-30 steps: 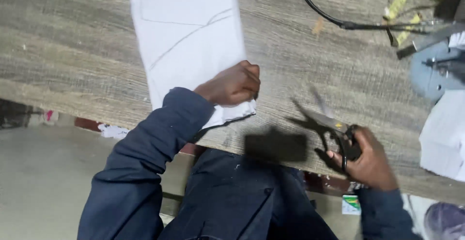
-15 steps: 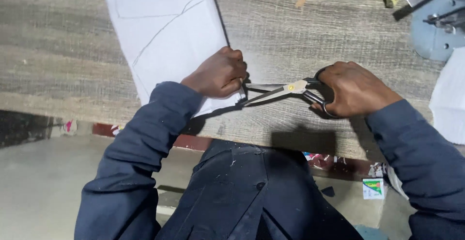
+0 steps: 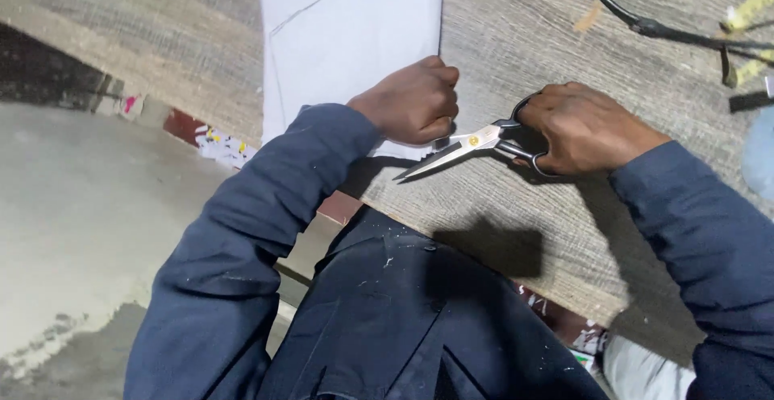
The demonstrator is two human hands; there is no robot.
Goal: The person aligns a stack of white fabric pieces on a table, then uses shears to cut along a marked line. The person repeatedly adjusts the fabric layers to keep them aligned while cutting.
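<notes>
Both hands busy: left hand [image 3: 409, 103] fisted, pinning white paper [image 3: 351, 33] beneath its fingers; right hand [image 3: 582, 128] clamped through scissors [image 3: 472, 143] handles.

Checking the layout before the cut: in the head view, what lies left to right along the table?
White sheet → left hand on it → scissors → right hand gripping them → black cable → yellow tape.

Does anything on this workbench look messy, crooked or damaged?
Nothing looks damaged. The white sheet lies flat under the left hand, and the right hand holds the scissors at its near edge. Only a black cable trails loosely across the table.
</notes>
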